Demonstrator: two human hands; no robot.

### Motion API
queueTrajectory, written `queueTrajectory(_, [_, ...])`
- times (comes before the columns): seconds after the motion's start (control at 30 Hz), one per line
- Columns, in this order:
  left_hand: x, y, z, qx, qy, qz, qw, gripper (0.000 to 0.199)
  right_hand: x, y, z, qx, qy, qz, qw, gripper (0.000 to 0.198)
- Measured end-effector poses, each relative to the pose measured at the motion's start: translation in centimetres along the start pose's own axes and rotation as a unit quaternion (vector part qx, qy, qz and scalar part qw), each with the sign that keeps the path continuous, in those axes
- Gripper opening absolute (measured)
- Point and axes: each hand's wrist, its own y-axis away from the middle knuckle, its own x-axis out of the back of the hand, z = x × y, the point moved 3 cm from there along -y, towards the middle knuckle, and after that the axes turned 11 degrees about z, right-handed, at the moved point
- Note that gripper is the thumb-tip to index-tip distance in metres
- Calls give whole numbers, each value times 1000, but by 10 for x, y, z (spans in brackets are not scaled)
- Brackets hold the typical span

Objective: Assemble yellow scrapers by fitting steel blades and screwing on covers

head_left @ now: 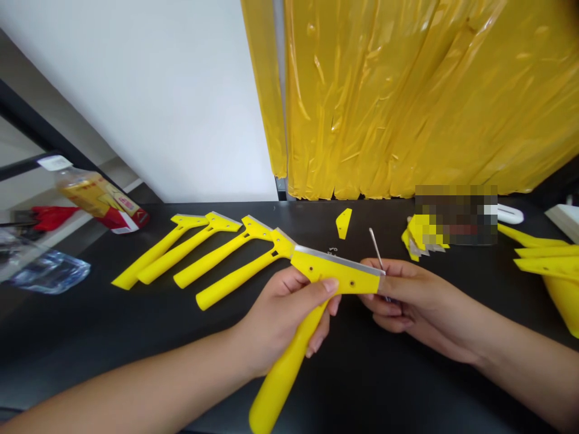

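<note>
My left hand is wrapped round a yellow scraper, its thumb pressed on the head. The scraper's handle points down toward me, and a metal blade lies along the top edge of the head, which has two holes. Closed round a thin metal rod, my right hand also touches the right end of the scraper's head. The rod's lower part is hidden by the fingers. Just behind the scraper, a few tiny metal pieces lie on the black table, with a small yellow plate beyond them.
Several yellow scrapers lie in a row at left. Yellow plates and blades are piled at the right back, with more yellow scraper parts at the far right. A drink bottle leans at left. Yellow plastic sheeting hangs behind.
</note>
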Motion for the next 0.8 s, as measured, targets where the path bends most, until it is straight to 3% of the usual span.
queueTrajectory(0.3, [5, -1, 3, -12, -10, 14, 1000, 38, 3, 4, -3, -4, -72, -23, 997, 23])
queueTrajectory(0.43, [5, -2, 5, -21, -13, 19, 1000, 38, -2, 12, -7, -8, -67, -52, 996, 26])
queueTrajectory(0.8, [3, 2, 7, -31, -48, 31, 998, 39, -5, 18, -3, -37, -74, -51, 995, 24])
